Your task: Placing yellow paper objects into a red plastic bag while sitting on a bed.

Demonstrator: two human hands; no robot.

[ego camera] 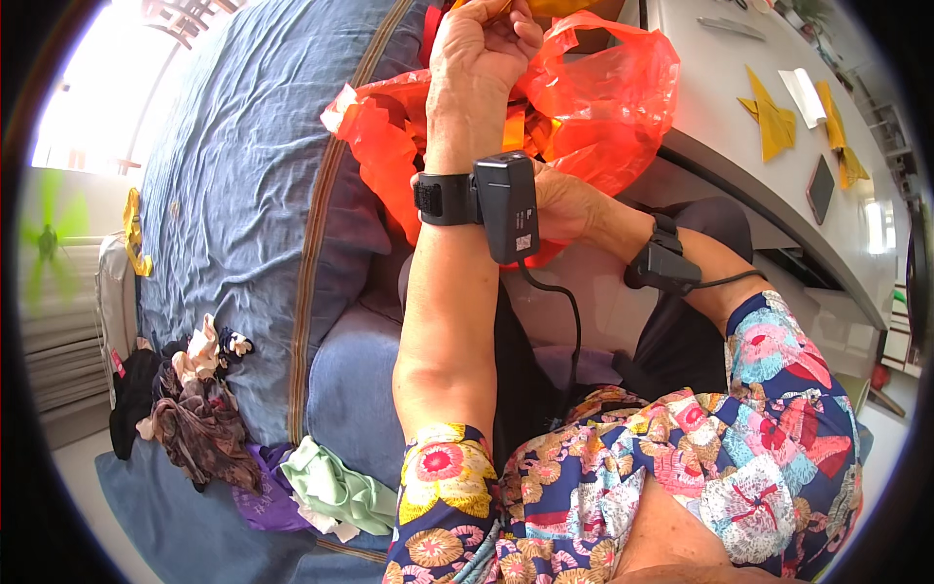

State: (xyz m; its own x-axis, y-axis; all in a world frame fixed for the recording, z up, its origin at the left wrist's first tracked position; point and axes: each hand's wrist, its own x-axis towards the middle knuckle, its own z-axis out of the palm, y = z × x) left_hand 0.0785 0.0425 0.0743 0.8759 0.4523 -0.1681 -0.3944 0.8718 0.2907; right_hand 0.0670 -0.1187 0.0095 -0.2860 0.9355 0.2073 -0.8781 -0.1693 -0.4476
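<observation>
At the top edge of the view my left hand [487, 40] is raised, its fingers curled around a piece of thin yellow material [569, 7] that is partly cut off by the frame. Beneath it a translucent red plastic bag [613, 95] gapes, with yellow and orange pieces [514, 128] showing inside. My right hand [563, 203] is against the near side of the bag. Its fingers are hidden behind my left forearm and the black device [506, 208] strapped there, so its grip does not show. A second black device [660, 264] sits on my right wrist.
The white table [700, 95] on the right holds yellow folded pieces [770, 120], a white roll [803, 98], a dark phone [821, 190] and a flat silver tool [731, 29]. Left lies a blue-covered sofa [226, 219] with crumpled clothes [201, 431]. A green fan [47, 237] stands beyond.
</observation>
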